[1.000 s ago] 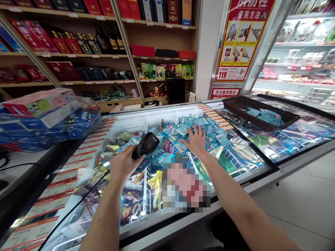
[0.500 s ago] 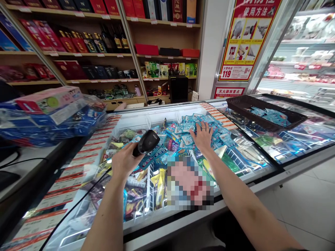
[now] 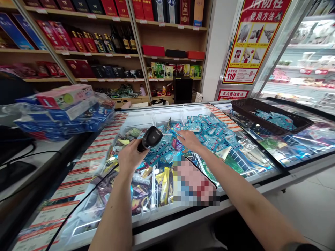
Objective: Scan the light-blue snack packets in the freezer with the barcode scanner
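Note:
My left hand (image 3: 129, 157) is wrapped round the handle of a black barcode scanner (image 3: 153, 137), its head tilted up to the right above the chest freezer (image 3: 183, 225). A cable trails from it to the lower left. Across the glass top, my right hand (image 3: 190, 140) reaches in with its fingers pointing left. Its fingertips close on a small blue packet (image 3: 173, 132), partly hidden. Many similar blue packets (image 3: 213, 129) lie in a loose pile behind and right of that hand. More of them (image 3: 157, 149) spread below the scanner.
A dark basket (image 3: 243, 108) with blue packets stands on the freezer at right. Plastic-wrapped boxes (image 3: 62, 116) are stacked at left. A blurred pinkish item (image 3: 193, 177) lies near the front edge. Shelves of boxes and bottles (image 3: 104, 54) line the back.
My right hand has moved left from the pile towards the scanner, its spread fingers now drawn together at a packet. The left hand keeps its hold on the scanner. The view has shifted slightly.

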A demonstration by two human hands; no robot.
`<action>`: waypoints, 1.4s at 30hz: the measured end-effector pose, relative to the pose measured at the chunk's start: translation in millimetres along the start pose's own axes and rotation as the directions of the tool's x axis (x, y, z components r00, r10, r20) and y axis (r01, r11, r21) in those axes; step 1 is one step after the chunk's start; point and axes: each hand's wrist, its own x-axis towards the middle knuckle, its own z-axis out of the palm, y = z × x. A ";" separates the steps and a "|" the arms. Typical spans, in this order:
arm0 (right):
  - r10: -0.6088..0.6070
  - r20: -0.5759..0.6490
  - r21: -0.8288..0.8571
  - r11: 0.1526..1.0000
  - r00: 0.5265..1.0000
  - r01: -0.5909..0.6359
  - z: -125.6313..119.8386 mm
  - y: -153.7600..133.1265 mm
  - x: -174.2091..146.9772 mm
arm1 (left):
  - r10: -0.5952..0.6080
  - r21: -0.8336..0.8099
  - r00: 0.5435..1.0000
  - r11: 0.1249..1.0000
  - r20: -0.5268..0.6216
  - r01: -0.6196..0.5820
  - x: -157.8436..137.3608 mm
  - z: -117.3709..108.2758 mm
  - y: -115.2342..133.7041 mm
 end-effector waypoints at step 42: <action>0.483 -0.187 0.567 0.764 0.855 -0.308 13.4 20.3 -30.6 | 0.310 -0.049 0.941 0.951 0.133 -0.307 -5.7 4.4 40.8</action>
